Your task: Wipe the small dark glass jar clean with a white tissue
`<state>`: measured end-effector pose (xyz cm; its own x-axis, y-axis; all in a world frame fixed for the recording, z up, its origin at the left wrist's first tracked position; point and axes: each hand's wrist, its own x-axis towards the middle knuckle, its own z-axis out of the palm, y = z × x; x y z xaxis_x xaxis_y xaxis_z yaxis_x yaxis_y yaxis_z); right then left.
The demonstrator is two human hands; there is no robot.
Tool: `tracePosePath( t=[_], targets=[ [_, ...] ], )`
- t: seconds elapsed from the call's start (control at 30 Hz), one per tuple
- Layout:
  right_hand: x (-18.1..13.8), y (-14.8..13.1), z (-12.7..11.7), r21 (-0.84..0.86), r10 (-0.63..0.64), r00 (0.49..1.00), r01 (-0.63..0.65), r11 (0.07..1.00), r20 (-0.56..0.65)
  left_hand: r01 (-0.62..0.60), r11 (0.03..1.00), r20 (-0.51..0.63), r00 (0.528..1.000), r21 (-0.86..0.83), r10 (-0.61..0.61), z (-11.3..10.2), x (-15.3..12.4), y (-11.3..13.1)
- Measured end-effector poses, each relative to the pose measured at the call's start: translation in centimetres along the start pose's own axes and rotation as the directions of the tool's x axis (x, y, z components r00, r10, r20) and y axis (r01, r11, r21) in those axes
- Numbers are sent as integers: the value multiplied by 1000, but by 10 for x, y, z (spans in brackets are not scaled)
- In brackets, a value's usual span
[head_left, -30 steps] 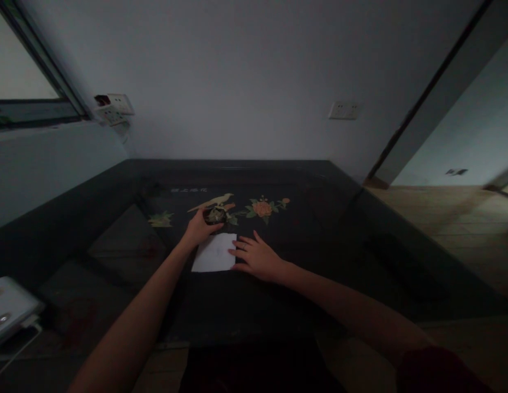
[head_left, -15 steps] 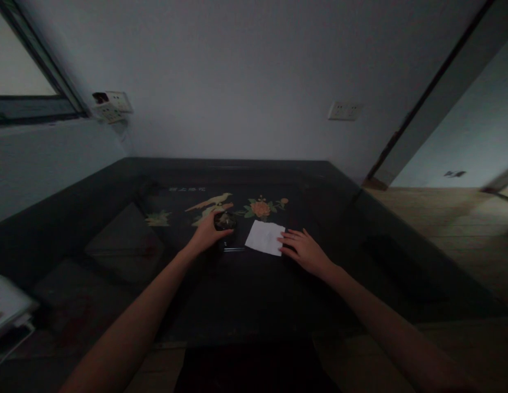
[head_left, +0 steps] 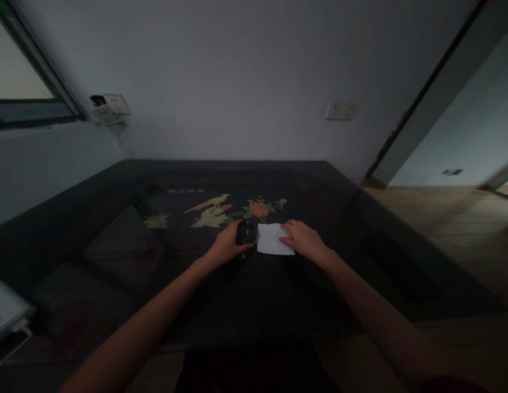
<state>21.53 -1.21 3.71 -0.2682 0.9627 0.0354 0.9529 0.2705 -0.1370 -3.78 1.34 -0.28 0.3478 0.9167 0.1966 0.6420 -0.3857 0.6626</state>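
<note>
A dark table (head_left: 245, 305) with a painted bird and flowers (head_left: 221, 210) fills the middle of the view. My left hand (head_left: 227, 248) is wrapped round a small dark round jar (head_left: 246, 233) that stands on the table. Just right of the jar lies a folded white paper (head_left: 272, 240). My right hand (head_left: 305, 240) rests on the paper's right part with the fingers bent down onto it.
A white device (head_left: 6, 311) sits at the left edge on a lower surface. Wall sockets (head_left: 108, 106) are mounted at the back left and another socket (head_left: 341, 111) at the back right. Wooden floor (head_left: 454, 218) lies beyond the table's right edge.
My left hand has slid the jar to the right, off the painted bird. My right hand moved the paper from the table's centre to the right, then a little back toward the jar.
</note>
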Motion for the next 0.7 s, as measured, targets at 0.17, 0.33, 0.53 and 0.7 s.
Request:
tracePosePath(
  t=[0.17,0.33,0.53,0.7],
  targets=[
    [11,-15,-8,-21,92,991,-91,996,99,34,997,99,994,71,-41,-1,10,9],
    [8,-21,1,1,178,982,-178,984,62,39,998,124,991,43,-44,1,9,10],
    [8,-15,11,28,170,985,-171,985,20,5,1000,67,998,-3,-5,5,2,5],
    [14,-1,18,82,202,977,-197,977,-67,10,999,53,999,-30,-9,4,3,0]
  ],
)
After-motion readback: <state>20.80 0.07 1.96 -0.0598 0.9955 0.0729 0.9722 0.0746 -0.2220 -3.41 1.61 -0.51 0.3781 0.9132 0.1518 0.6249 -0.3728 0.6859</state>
